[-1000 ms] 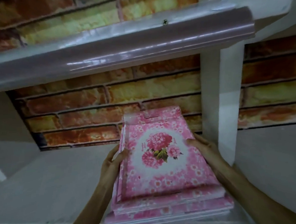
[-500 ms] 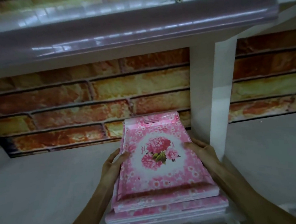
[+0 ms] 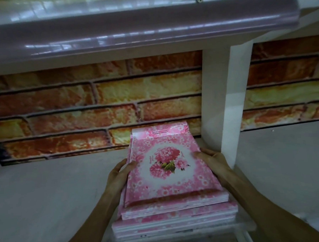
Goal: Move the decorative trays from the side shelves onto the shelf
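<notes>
A stack of pink floral decorative trays [image 3: 168, 172] lies on the grey shelf [image 3: 48, 200], against the white upright post. The top group sits on a wider group of pink trays [image 3: 175, 220] beneath it. My left hand [image 3: 119, 176] grips the left edge of the top trays, fingers curled over the rim. At the right edge my right hand [image 3: 212, 162] holds the same trays, thumb on the top face. The far end of the trays nearly reaches the brick-pattern back wall.
A white upright post [image 3: 226, 106] stands just right of the trays. An upper shelf with a glossy mauve rounded front edge [image 3: 141, 27] hangs overhead. Brick-pattern wall [image 3: 80, 110] closes the back. Another grey shelf surface [image 3: 286, 160] lies right of the post.
The view has shifted down and closer under the upper shelf. Both hands keep hold of the top trays, which have slid slightly further in toward the back wall.
</notes>
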{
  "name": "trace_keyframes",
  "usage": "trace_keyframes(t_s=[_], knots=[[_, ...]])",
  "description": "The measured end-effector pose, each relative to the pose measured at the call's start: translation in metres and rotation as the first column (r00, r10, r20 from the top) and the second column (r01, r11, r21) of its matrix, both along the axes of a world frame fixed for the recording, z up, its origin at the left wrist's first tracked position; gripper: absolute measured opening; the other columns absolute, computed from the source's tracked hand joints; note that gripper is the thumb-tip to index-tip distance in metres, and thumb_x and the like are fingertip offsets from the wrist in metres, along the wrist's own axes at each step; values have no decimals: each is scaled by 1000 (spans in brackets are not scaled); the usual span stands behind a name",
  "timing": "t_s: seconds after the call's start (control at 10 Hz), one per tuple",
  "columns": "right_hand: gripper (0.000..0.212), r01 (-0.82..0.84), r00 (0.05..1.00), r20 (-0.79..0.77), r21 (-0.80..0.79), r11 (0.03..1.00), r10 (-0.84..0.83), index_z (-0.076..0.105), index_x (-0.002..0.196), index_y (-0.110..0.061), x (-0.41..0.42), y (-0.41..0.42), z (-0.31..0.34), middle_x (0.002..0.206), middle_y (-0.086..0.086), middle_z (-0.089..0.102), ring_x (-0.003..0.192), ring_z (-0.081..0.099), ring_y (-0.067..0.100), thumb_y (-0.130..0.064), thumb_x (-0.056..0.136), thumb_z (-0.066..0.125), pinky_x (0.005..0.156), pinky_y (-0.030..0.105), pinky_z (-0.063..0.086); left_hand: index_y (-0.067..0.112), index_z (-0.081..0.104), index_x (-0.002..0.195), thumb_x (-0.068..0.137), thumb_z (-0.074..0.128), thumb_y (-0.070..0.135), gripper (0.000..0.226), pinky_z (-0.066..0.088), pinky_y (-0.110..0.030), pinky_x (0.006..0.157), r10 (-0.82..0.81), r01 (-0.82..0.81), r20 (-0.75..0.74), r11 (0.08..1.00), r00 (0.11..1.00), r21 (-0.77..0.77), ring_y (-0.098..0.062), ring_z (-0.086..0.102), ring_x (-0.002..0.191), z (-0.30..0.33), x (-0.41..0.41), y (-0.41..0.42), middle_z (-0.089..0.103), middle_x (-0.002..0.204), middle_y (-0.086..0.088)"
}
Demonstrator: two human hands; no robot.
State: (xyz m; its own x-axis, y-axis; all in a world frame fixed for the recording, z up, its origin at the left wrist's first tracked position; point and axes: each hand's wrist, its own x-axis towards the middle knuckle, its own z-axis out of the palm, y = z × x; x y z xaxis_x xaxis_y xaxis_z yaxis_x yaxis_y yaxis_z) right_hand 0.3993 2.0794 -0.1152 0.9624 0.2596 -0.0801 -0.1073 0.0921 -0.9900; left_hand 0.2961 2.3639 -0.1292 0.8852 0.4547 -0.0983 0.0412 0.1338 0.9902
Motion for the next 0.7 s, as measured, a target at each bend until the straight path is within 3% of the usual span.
trace_keyframes(t_s=[0.1, 0.2, 0.3, 0.4, 0.5, 0.6, 0.7], knots=[[33, -26, 999, 27, -141, 990, 30, 68, 114, -10, 7, 0, 3, 85, 6, 78, 75, 75, 24, -22, 84, 74, 60, 26, 59, 12, 59, 128, 77, 80, 28, 57, 56, -49, 88, -61, 61, -44, 998, 997, -17, -34, 73, 92, 7, 1, 7, 74, 106, -15], [44, -43, 999, 24, -222, 974, 49, 61, 126, -7, 6, 3, 7, 92, 4, 76, 73, 75, 22, -26, 88, 70, 61, 27, 60, 19, 63, 117, 78, 79, 33, 44, 59, -36, 79, -78, 86, -59, 985, 995, 149, -24, 75, 86, 19, -3, 4, 75, 104, -8], [63, 2, 997, 71, -263, 965, 18, 44, 142, -9, -2, 6, 12, 104, 1, 70, 69, 68, 12, -31, 88, 70, 57, 20, 56, 32, 65, 97, 83, 73, 36, 16, 55, -32, 79, -25, 34, -31, 925, 999, 377, -17, 71, 87, 31, -8, -6, 72, 107, -1], [47, 60, 976, 219, -356, 933, 21, 54, 132, -19, -20, 3, 23, 111, -8, 62, 84, 64, 12, -33, 90, 67, 64, 17, 53, 27, 65, 107, 87, 70, 32, 21, 50, -26, 81, -29, 29, -8, 858, 1000, 513, -20, 66, 98, 38, -16, -17, 66, 111, 0], [41, 112, 944, 328, -421, 900, 36, 56, 131, -21, -40, 0, 30, 117, -8, 57, 102, 55, 12, -33, 92, 63, 71, 10, 43, 35, 64, 92, 87, 70, 29, 10, 49, -26, 81, -54, 10, 59, 816, 997, 579, -18, 64, 97, 40, -32, -26, 65, 106, 2], [48, 161, 929, 370, -416, 895, 5, 56, 135, -20, -56, -5, 29, 134, -1, 59, 118, 57, 16, -37, 90, 65, 94, 21, 41, 29, 69, 99, 87, 71, 29, 12, 52, -31, 90, -64, 0, 93, 823, 994, 568, -18, 65, 102, 37, -48, -32, 68, 113, -1], [43, 188, 933, 356, -357, 915, -53, 61, 130, -21, -76, -14, 32, 129, -1, 64, 111, 61, 15, -36, 90, 65, 96, 23, 44, 23, 70, 106, 88, 69, 27, 18, 51, -26, 86, -46, -24, 118, 844, 992, 536, -17, 66, 101, 40, -67, -42, 69, 116, -2]])
